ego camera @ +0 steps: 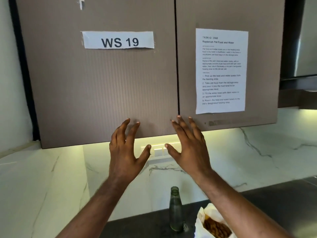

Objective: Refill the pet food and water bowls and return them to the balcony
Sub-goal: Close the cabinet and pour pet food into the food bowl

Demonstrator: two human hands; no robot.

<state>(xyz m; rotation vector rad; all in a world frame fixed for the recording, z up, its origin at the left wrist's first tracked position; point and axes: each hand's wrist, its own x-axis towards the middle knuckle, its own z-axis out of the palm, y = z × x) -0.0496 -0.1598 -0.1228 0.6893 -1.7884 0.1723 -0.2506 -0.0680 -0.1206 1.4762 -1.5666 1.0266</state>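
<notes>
Brown ribbed cabinet doors (103, 83) fill most of what I see, and I take them as my landmark. My left hand (127, 150) is raised in front of the lower edge of the left door, fingers spread and loosely bent, holding nothing. My right hand (187, 148) is up beside it, in front of the seam between the two doors, fingers straight and splayed, also holding nothing; whether the fingertips touch the doors I cannot tell. A white label reading WS 19 (118, 40) is stuck on the left door, and a printed task sheet (221, 71) on the right door. Below the doors, a lit marble wall (248, 152) carries a switch plate (158, 150), seen between my thumbs. Further below the doors, on the dark bench (274, 203), stands an open green glass bottle (175, 208), and just right of it a white bag of brown pet food (214, 225), partly hidden by my right forearm.
</notes>
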